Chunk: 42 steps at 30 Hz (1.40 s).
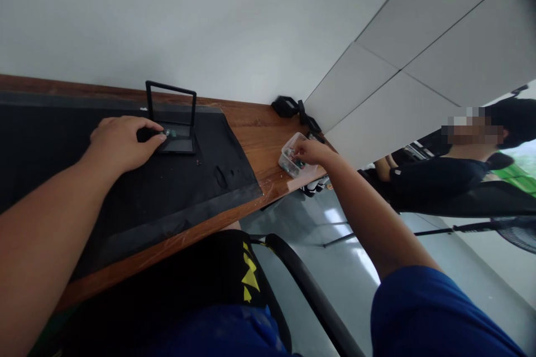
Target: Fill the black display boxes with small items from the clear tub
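Note:
My left hand (123, 144) reaches over the left side of an open black case (180, 145), whose framed clear lid (171, 103) stands upright. Its thumb and index finger are pinched at a small clear piece (167, 133), and small greenish pieces (173, 133) lie beside it on the case's base. Off to the right, my right hand (310, 152) dips into a clear plastic box (285, 164) of small mixed pieces, some of them green. Those fingers are bunched together; what they grip, if anything, is hidden.
A black mat (167, 189) covers much of the wooden table (247, 128). Black objects (287, 106) stand by the wall behind the box. A chair armrest (301, 279) lies below the table edge. Another person (444, 178) sits at the right, near a fan (517, 232).

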### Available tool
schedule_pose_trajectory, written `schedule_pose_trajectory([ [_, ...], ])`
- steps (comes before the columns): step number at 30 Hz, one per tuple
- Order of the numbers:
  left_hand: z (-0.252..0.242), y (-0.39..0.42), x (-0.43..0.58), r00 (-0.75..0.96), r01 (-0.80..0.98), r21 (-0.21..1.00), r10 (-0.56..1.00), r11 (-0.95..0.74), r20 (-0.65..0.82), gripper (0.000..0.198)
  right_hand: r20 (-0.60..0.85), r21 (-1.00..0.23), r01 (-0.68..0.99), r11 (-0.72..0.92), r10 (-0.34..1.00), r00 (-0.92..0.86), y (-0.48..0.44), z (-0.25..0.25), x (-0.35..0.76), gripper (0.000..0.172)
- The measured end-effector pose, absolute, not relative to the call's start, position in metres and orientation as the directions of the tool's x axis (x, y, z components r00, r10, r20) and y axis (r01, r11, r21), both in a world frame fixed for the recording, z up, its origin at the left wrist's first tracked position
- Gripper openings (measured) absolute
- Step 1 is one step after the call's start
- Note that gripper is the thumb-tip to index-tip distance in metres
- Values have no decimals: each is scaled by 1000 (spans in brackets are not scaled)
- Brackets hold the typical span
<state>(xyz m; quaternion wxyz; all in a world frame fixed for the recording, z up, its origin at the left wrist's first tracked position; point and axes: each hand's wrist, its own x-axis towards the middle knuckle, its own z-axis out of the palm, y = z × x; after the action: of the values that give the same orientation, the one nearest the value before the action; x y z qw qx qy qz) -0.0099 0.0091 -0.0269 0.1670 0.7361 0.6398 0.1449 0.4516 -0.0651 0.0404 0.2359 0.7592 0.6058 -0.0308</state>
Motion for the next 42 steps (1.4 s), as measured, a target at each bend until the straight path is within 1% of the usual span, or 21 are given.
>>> schedule_pose_trajectory([
  [3,-29,10,-11,149,889,437,989,-138,10,56,-319,286,946,-151,916,243,-65,38,447,22],
  [6,-29,10,-10,153,887,438,988,-146,18,56,-303,234,959,-156,926,225,-65,38,443,25],
  [8,-28,10,-10,147,890,434,989,-138,11,56,-280,181,968,-176,934,222,-65,40,442,24],
  [12,-29,11,-10,142,899,419,990,-127,-6,57,-223,35,977,-210,952,212,-70,55,440,18],
  [13,-30,12,-10,146,899,419,989,-132,-2,57,-212,-47,974,-223,955,208,-72,60,439,18],
  [14,-31,13,-11,150,897,419,989,-138,5,57,-204,-169,956,-238,958,203,-75,65,436,18],
  [15,-33,14,-12,153,896,420,988,-143,10,58,-195,-324,913,-248,962,192,-78,70,432,19],
  [17,-34,15,-12,159,894,423,987,-149,12,58,-180,-643,733,-221,974,136,-84,77,418,27],
  [18,-35,15,-12,160,893,424,987,-150,13,58,-169,-758,625,-188,982,90,-87,79,407,33],
  [20,-34,14,-12,149,891,431,989,-142,18,58,-151,-879,461,-121,988,-27,-90,81,381,45],
  [22,-32,12,-12,141,882,451,990,-138,28,56,-140,-941,326,-89,981,-137,-91,80,351,49],
  [26,-31,8,-12,150,847,507,987,-161,63,52,-136,-987,120,-102,936,-323,-81,69,290,43],
  [28,-32,8,-13,150,837,520,986,-169,79,49,-157,-987,81,-136,914,-373,-69,60,266,39],
  [30,-35,9,-14,148,837,520,985,-172,87,47,-208,-978,87,-188,888,-411,-54,48,245,38],
  [33,-38,10,-14,157,843,504,982,-187,101,47,-299,-954,158,-255,847,-439,-31,31,221,38],
  [36,-39,11,-13,164,853,483,980,-198,111,47,-362,-921,290,-261,848,-387,-10,19,205,31],
  [39,-38,10,-11,159,855,478,979,-201,126,46,-354,-847,498,-184,895,-271,5,13,195,26],
  [42,-36,8,-10,152,853,484,980,-196,129,45,-279,-749,660,-61,932,-231,16,10,193,27],
])
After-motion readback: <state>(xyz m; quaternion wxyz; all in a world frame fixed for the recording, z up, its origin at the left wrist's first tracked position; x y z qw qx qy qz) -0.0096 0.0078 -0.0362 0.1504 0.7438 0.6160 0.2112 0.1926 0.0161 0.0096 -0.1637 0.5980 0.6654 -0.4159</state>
